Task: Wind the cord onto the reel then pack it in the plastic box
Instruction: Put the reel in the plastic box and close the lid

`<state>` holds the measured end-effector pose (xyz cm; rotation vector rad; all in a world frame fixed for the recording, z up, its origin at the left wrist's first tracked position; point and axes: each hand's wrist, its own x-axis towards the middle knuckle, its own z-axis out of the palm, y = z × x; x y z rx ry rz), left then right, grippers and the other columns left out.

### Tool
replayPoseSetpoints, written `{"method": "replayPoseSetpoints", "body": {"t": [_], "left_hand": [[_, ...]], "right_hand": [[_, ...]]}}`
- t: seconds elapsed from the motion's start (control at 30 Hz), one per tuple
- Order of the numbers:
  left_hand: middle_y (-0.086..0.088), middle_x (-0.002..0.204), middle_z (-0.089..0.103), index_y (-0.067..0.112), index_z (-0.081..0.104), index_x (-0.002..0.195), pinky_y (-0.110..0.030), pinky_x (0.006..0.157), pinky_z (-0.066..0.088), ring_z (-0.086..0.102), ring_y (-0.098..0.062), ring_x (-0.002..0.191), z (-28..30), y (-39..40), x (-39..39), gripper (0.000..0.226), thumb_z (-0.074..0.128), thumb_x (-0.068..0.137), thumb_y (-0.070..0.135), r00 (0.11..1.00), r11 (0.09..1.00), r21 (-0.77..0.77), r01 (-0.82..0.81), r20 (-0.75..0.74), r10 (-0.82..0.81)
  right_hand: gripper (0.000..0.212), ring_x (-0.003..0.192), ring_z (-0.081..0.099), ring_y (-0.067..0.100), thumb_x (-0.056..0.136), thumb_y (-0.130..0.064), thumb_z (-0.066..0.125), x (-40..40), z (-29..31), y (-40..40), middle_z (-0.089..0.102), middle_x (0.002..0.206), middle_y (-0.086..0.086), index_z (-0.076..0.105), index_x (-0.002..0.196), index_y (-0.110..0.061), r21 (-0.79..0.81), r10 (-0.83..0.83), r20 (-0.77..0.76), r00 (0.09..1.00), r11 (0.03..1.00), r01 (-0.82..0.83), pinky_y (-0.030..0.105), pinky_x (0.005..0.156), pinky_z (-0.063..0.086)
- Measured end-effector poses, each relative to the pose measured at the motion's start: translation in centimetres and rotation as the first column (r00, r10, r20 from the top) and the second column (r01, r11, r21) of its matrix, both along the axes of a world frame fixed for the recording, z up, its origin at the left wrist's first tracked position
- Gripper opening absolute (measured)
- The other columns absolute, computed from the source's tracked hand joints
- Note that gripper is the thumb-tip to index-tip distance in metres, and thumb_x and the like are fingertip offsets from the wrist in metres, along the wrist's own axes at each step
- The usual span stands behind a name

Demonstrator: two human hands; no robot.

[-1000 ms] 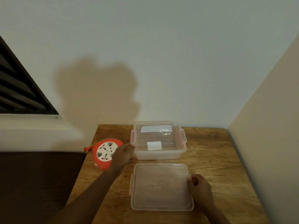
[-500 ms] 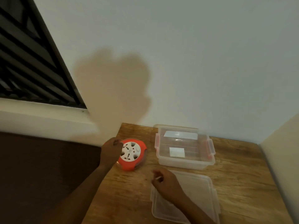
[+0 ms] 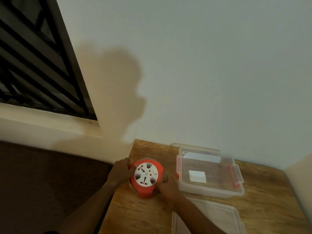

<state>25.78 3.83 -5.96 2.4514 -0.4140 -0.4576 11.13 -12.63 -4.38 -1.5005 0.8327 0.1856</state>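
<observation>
The orange reel (image 3: 146, 179) sat on the wooden table (image 3: 135, 215), white socket face up, between the two hands; the left hand (image 3: 120, 171) curled round its rim at nine o'clock, and the right hand (image 3: 167, 187) gripped the rim at about four o'clock, though its fingertips blurred into shadow; the open plastic box (image 3: 209, 169) stood just beside the reel at three o'clock; its lid (image 3: 209, 217) lay flat at five o'clock.
</observation>
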Motion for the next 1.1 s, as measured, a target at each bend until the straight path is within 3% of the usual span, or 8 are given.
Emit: {"method": "replayPoseSetpoints", "body": {"t": [0.13,0.23,0.4,0.53,0.73,0.9,1.0,1.1], "left_hand": [[-0.011,0.11,0.073,0.011,0.072,0.118,-0.039,0.093,0.056,0.068,-0.025,0.104,-1.2,0.7,-0.7,0.04,0.064,0.097,0.044,0.996,0.999,-0.006,-0.049,-0.072,0.049],[-0.008,0.107,0.074,0.011,0.072,0.114,-0.033,0.087,0.055,0.068,-0.021,0.097,-1.2,1.1,-2.0,0.037,0.07,0.094,0.042,0.974,0.977,-0.106,-0.187,-0.149,0.17],[-0.007,0.11,0.071,0.012,0.065,0.121,-0.047,0.087,0.063,0.071,-0.027,0.1,2.4,1.2,-2.9,0.035,0.072,0.094,0.034,0.933,0.876,-0.339,-0.345,-0.223,0.281],[-0.012,0.123,0.069,0.014,0.058,0.134,-0.053,0.09,0.062,0.069,-0.032,0.107,6.5,-0.9,-3.3,0.051,0.072,0.093,0.04,0.938,0.848,-0.403,-0.346,-0.113,0.329],[-0.009,0.142,0.058,0.021,0.043,0.149,-0.053,0.101,0.057,0.062,-0.032,0.121,10.4,-7.2,-4.8,0.088,0.087,0.077,0.044,0.991,0.948,-0.294,-0.123,0.019,0.134],[-0.007,0.149,0.055,0.018,0.031,0.158,-0.016,0.083,0.055,0.062,-0.024,0.123,12.0,-12.9,-7.2,0.107,0.089,0.073,0.047,0.976,0.974,-0.168,0.152,0.18,-0.121],[-0.01,0.156,0.047,0.016,0.024,0.16,-0.038,0.101,0.057,0.057,-0.029,0.131,11.9,-16.0,-8.3,0.103,0.086,0.081,0.037,0.979,0.958,-0.204,0.202,0.081,-0.189],[-0.011,0.157,0.047,0.016,0.025,0.16,-0.046,0.103,0.056,0.057,-0.032,0.133,11.3,-18.7,-9.1,0.1,0.086,0.082,0.028,0.98,0.951,-0.241,0.193,0.001,-0.198]], "right_hand": [[0.05,0.094,0.069,0.023,0.08,-0.019,0.077,0.8,-0.5,0.1,0.067,0.113,0.007,0.052,0.123,-0.014,0.091,-0.023,-0.081,0.996,0.995,0.03,0.043,0.077,0.061],[0.055,0.096,0.069,0.023,0.08,-0.019,0.077,1.2,-0.1,0.6,0.067,0.117,0.008,0.051,0.129,-0.013,0.124,0.037,-0.102,0.994,0.992,-0.024,0.04,0.076,0.061],[0.061,0.097,0.068,0.021,0.079,-0.018,0.078,1.5,1.6,0.9,0.066,0.118,0.004,0.047,0.13,-0.016,0.132,0.032,0.047,0.998,0.99,-0.038,0.036,0.072,0.061],[0.065,0.095,0.064,0.015,0.077,-0.03,0.08,1.5,5.0,0.1,0.059,0.123,0.0,0.043,0.129,-0.021,-0.006,0.024,0.164,0.986,1.0,-0.024,0.027,0.064,0.06],[0.054,0.091,0.066,0.017,0.08,-0.021,0.077,-1.5,8.0,-5.6,0.061,0.115,0.0,0.043,0.122,-0.023,-0.013,-0.129,0.276,0.952,0.99,0.138,0.026,0.056,0.058],[0.053,0.088,0.071,0.02,0.075,-0.019,0.081,-5.4,9.3,-12.5,0.068,0.11,0.002,0.052,0.119,-0.021,-0.08,-0.231,0.314,0.921,0.96,0.267,0.037,0.063,0.062],[0.052,0.081,0.072,0.019,0.078,-0.022,0.08,-7.1,9.4,-15.6,0.067,0.11,0.001,0.053,0.122,-0.021,-0.186,-0.226,0.32,0.92,0.937,0.295,0.037,0.062,0.062],[0.049,0.082,0.07,0.018,0.078,-0.028,0.081,-8.5,9.1,-18.4,0.066,0.106,-0.002,0.056,0.119,-0.022,-0.292,-0.186,0.299,0.936,0.916,0.275,0.036,0.061,0.063]]}}
